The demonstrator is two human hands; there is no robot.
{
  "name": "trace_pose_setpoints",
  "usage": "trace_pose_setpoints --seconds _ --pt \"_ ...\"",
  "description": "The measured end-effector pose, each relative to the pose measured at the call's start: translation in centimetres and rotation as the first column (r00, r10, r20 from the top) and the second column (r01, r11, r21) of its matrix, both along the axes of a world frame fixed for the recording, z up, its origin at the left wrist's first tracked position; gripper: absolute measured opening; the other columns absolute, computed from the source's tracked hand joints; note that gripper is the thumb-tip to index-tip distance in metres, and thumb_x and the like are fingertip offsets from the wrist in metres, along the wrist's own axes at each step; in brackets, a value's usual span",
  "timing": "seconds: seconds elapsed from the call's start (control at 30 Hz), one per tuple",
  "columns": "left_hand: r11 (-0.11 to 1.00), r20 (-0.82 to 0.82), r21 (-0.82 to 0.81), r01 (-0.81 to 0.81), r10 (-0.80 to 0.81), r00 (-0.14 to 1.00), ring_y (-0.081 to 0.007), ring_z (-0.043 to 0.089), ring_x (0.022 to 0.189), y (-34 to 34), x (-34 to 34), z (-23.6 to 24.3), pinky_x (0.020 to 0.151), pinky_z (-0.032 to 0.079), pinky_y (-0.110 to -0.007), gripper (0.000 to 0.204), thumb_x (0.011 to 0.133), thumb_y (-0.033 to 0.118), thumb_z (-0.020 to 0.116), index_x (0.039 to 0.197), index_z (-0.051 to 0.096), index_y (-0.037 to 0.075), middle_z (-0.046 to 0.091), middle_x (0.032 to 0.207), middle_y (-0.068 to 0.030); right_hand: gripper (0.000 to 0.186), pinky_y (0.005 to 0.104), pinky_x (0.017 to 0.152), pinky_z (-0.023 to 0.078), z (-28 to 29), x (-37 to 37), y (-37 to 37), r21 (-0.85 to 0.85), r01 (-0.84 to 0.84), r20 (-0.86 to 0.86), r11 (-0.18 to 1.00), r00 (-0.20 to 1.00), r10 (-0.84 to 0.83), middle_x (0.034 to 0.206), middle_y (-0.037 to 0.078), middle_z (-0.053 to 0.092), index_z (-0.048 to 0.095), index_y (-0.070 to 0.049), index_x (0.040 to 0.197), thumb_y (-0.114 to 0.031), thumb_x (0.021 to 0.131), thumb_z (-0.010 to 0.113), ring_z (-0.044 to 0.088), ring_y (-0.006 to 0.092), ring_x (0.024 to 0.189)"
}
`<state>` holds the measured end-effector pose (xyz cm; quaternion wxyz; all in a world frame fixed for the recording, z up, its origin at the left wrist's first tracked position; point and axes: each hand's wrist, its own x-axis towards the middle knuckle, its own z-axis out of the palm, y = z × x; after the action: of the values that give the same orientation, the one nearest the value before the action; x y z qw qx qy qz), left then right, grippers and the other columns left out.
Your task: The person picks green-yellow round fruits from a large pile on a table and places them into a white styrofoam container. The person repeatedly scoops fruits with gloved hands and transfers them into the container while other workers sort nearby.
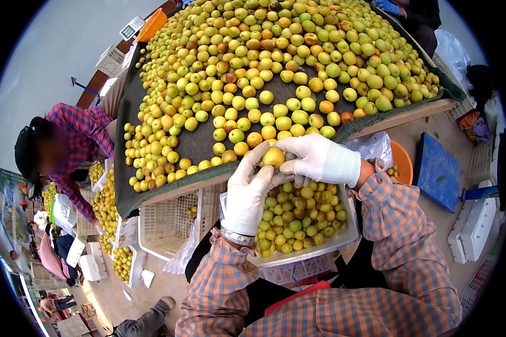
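Between the fingers of both white-gloved hands is one round yellow plum-like fruit (273, 158), held up at the table's near edge. My left hand (246, 196) grips it from the left with bent fingers. From the right, my right hand (320, 160) closes on it with thumb and fingers, some of them hidden. Just beyond lies a wide heap of similar green, yellow and reddish fruit (298, 115) on a dark-cloth sorting table (191, 143). Below my hands stands a pale crate (351, 233), its inside filled with yellow-green fruit (301, 219).
A white plastic crate (168, 227) sits under the table at left. An orange tub (402, 160) and a blue board (437, 174) are at right. One person in a checked shirt (81, 132) leans over fruit-filled crates at left; another's blue-gloved hand (388, 7) shows at the far right.
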<state>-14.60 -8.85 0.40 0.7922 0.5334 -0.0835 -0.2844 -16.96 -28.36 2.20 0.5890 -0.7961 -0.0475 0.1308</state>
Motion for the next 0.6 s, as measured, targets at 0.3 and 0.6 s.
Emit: trace_pose_setpoints --seconds 0.3,0.6 --pt "0.989 -0.187 -0.145 0.004 -0.032 0.982 -0.0287 0.058 0.122 1.4 -1.2 -0.2 0.103 0.052 -0.04 0.06 0.099 0.012 0.057 0.151 0.03 -0.002 0.049 0.139 -0.0186 0.021 0.0306 0.06 0.055 0.2 -0.1 -0.6 -0.064 -0.034 0.019 0.997 0.999 0.035 0.082 0.01 0.068 0.067 -0.002 0.106 -0.017 0.093 0.062 0.068 0.0164 0.067" --pt "0.997 -0.008 0.066 -0.029 0.029 1.0 -0.022 0.061 0.113 2.1 -1.8 -0.8 0.098 0.053 -0.036 0.056 0.093 0.008 0.068 0.142 0.044 -0.003 0.056 0.132 -0.014 0.019 0.0277 0.063 0.054 -0.7 0.3 0.3 -0.149 -0.156 0.056 0.976 0.985 0.166 0.081 0.006 0.069 0.067 -0.001 0.105 -0.015 0.092 0.063 0.066 0.0129 0.066"
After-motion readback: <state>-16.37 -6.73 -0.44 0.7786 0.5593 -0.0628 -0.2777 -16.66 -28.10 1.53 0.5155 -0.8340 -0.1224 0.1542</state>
